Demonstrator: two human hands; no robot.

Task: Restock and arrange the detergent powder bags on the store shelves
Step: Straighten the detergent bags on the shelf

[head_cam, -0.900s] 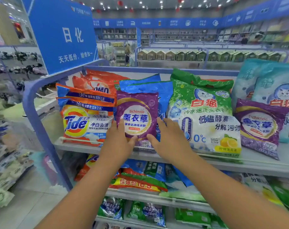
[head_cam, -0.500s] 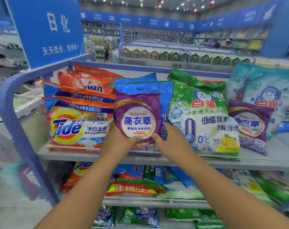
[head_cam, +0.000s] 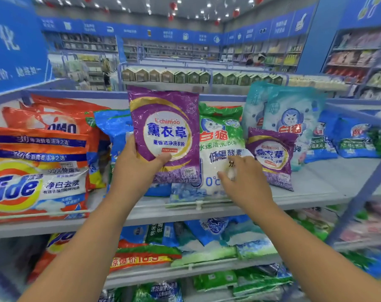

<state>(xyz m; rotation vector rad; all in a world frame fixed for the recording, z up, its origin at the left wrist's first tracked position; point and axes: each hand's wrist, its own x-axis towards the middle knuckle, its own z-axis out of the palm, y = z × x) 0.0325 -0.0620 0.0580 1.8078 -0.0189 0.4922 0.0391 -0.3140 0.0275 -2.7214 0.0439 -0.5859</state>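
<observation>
My left hand (head_cam: 135, 168) grips a purple lavender detergent bag (head_cam: 166, 131) by its lower left corner and holds it upright, lifted above the top shelf (head_cam: 315, 188). My right hand (head_cam: 242, 177) is off that bag, fingers apart, hovering in front of the green-and-white cat-brand bag (head_cam: 220, 149). A second purple lavender bag (head_cam: 271, 156) leans on the shelf further right. Orange Tide bags (head_cam: 37, 177) are stacked at the left, with a blue bag (head_cam: 114, 129) behind my left hand.
Pale blue cat-brand bags (head_cam: 291, 118) and blue bags (head_cam: 357, 138) stand at the right of the shelf. Lower shelves (head_cam: 141, 277) hold several more detergent bags. A blue sign (head_cam: 15, 44) rises at the upper left; a blue frame post (head_cam: 368, 184) is at right.
The purple bag was lifted off the shelf by my left hand and raised. My right hand let go of it and moved right, over the green-and-white bag.
</observation>
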